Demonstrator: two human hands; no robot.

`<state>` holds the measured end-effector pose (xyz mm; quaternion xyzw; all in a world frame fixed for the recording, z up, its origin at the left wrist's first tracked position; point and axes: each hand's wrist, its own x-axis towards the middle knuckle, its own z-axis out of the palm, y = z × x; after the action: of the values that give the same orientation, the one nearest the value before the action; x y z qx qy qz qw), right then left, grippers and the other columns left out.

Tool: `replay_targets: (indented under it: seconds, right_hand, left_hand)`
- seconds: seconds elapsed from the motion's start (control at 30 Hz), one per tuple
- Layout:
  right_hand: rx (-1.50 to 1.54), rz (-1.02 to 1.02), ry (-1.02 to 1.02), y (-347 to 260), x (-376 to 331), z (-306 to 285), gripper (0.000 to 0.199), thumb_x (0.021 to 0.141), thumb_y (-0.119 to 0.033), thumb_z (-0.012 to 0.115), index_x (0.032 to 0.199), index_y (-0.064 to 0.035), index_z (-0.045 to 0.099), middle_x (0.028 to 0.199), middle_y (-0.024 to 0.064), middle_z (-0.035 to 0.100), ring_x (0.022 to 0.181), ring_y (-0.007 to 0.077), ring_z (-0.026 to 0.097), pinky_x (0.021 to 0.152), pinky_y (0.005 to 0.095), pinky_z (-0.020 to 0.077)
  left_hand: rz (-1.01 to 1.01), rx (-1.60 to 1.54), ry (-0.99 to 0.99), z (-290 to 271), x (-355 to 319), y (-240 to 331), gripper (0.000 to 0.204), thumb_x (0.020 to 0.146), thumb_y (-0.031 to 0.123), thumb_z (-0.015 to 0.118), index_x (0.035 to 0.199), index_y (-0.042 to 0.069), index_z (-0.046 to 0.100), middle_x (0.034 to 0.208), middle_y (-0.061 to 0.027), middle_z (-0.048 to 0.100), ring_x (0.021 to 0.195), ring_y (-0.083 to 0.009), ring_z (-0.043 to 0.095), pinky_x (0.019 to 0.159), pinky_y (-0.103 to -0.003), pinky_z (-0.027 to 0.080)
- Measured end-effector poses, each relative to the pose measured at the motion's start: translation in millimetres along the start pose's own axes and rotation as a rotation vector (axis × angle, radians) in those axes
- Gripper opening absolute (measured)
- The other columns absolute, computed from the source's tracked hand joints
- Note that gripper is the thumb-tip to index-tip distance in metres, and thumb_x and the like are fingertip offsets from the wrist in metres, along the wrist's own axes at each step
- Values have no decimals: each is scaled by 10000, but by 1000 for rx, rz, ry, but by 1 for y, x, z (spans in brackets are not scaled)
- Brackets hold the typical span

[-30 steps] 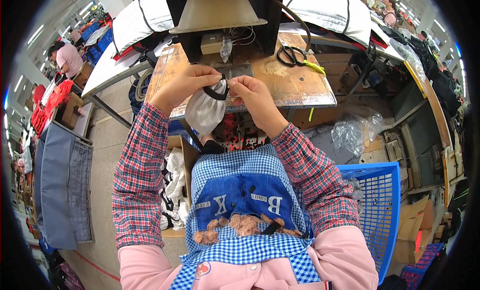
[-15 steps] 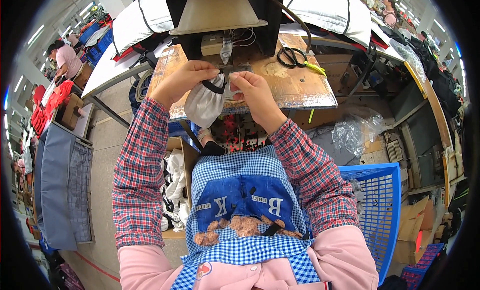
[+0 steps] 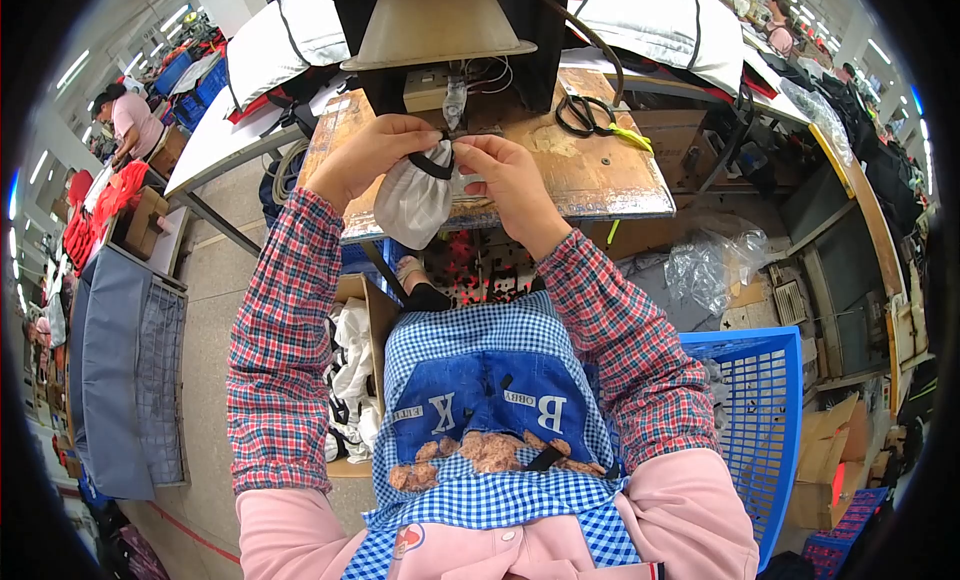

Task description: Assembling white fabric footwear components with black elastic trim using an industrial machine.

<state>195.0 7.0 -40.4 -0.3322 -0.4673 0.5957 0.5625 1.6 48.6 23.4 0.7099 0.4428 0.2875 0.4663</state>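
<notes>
A small white cloth pouch (image 3: 413,208) with a black band (image 3: 432,167) around its gathered top hangs between my hands, over the front edge of a worn wooden worktable (image 3: 540,175). My left hand (image 3: 375,160) pinches the top end of the black band with thumb and forefinger. On the other side, my right hand (image 3: 508,180) has its fingertips closed at the band's right edge. Just above my fingertips is the lower tip of a machine head (image 3: 454,105), partly wrapped in clear plastic. Whether the band touches the machine is hidden by my fingers.
Black-handled scissors (image 3: 578,117) with a yellow-green strip lie at the table's right. A cardboard box (image 3: 375,330) of white pouches stands below left, and a blue plastic basket (image 3: 790,430) below right. Beneath a cone-shaped cover (image 3: 440,25) sits the machine. A person (image 3: 138,130) works far left.
My right hand has moved left to meet the band, closing the gap between my hands. The pouch has shifted slightly right and up.
</notes>
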Motion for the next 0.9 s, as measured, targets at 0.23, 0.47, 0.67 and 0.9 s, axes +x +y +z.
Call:
replay_targets:
  seconds: [0.23,0.47,0.67,0.9]
  right_hand:
    - [-88,4,4,1,5,0,198,928,-206,621,1022,-34,644,904,-5,633,836,76,578,701,222,476]
    - [-86,-23,19,2,7,2,197,933,-196,599,1022,-24,636,904,5,635,830,87,583,707,230,474]
    - [-77,-40,26,-1,6,4,198,932,-183,586,1033,-19,630,916,11,634,846,92,583,711,234,475]
    - [-89,-45,44,-1,5,5,204,931,-182,584,1040,-16,630,918,13,634,851,93,583,713,236,475]
  left_hand:
    - [0,34,-10,0,0,2,339,923,246,619,1105,-39,638,968,-58,652,870,-109,620,785,-215,497]
    - [-2,32,8,0,-1,5,340,925,231,620,1131,-39,631,991,-62,653,878,-110,618,797,-217,496]
    - [-20,16,4,0,-1,9,354,923,234,624,1149,-39,624,1004,-62,650,891,-108,614,802,-216,496]
    - [-23,10,-2,1,-3,10,352,919,231,629,1146,-38,624,999,-55,649,884,-102,609,791,-217,490]
